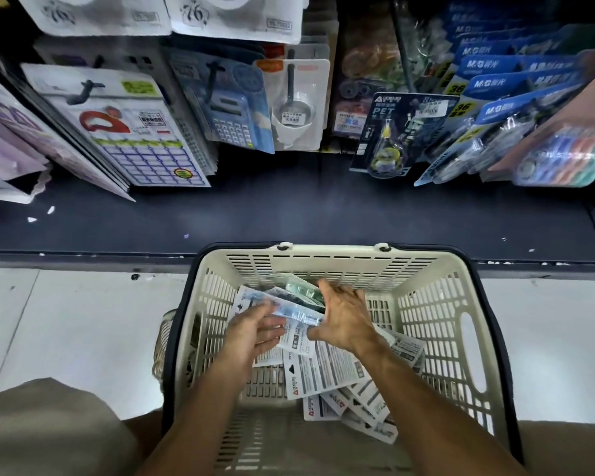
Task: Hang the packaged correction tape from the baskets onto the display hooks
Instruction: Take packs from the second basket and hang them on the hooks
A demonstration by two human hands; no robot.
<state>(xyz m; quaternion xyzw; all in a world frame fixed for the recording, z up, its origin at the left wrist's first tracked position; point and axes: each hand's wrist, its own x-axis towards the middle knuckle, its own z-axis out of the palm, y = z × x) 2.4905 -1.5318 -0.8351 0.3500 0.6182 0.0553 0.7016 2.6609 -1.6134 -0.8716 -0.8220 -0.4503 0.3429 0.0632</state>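
Several packaged correction tapes [327,369] lie face down, white backs up, in a cream plastic basket [437,324] on the floor. Both my hands are inside it. My left hand [255,329] holds a small stack of packs [298,312] between thumb and fingers. My right hand [346,317] presses against the stack's right side with its fingers spread and fairly straight. On the display above, a dark correction tape pack [397,132] hangs from a long hook [403,49].
Blue carded packs [502,108] crowd the hooks at the right. Calculators [234,111], a magnifier pack [296,104] and sticker sheets [138,132] hang at the left. A dark shelf base [289,214] runs between the display and the basket. My knee [49,427] is at the lower left.
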